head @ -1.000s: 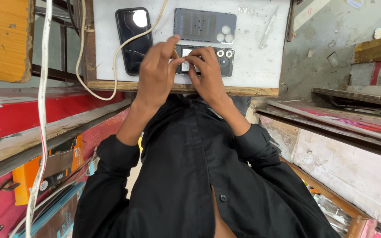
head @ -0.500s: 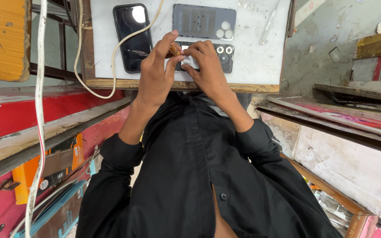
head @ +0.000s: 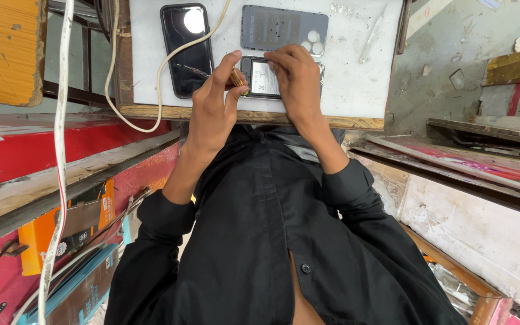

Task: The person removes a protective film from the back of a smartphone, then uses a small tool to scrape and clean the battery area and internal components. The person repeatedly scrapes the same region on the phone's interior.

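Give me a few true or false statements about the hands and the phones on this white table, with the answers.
1. The left hand holds a small brown tool. True.
2. The right hand lies on the black phone. False: it rests on the opened phone.
3. A white cable crosses the black phone. True.
4. The grey back cover lies on the floor. False: it is on the table, beyond the opened phone.

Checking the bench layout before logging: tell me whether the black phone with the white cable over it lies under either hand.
No, the black phone lies uncovered beside the left hand, while both hands work on the opened phone.
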The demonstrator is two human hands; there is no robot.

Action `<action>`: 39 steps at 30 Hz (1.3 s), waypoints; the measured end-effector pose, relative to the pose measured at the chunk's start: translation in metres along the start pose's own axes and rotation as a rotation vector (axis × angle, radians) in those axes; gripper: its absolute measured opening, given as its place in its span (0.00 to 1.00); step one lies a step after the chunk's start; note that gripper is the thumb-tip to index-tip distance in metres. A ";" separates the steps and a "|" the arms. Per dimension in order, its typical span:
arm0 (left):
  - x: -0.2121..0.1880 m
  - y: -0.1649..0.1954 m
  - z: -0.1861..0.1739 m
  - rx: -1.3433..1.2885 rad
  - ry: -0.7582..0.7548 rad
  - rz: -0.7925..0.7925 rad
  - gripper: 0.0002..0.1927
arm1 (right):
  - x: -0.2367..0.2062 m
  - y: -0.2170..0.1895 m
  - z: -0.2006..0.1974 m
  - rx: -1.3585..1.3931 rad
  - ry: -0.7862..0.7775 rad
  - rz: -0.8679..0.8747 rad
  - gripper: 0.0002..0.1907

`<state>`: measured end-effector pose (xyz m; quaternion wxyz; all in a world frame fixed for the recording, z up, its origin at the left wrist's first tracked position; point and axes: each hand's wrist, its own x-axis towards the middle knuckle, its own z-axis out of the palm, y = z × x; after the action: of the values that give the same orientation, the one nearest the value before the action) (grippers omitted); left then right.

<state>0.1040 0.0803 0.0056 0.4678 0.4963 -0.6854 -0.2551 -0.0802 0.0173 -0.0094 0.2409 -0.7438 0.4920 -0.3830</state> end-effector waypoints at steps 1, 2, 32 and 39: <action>-0.001 -0.001 0.000 -0.016 0.006 0.006 0.34 | 0.001 0.001 0.000 0.007 0.002 0.008 0.09; -0.001 -0.001 0.000 -0.032 0.012 0.013 0.33 | 0.001 0.002 0.001 0.013 -0.002 0.029 0.08; -0.002 0.016 0.012 -0.079 0.040 0.172 0.30 | 0.027 0.012 -0.006 -0.072 0.121 -0.071 0.17; 0.000 0.019 0.008 0.207 0.066 0.087 0.30 | 0.023 0.018 -0.015 -0.150 0.171 -0.071 0.20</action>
<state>0.0886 0.0864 0.0178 0.4470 0.5200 -0.7131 -0.1459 -0.0967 -0.0109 -0.0059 0.1281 -0.7411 0.5113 -0.4157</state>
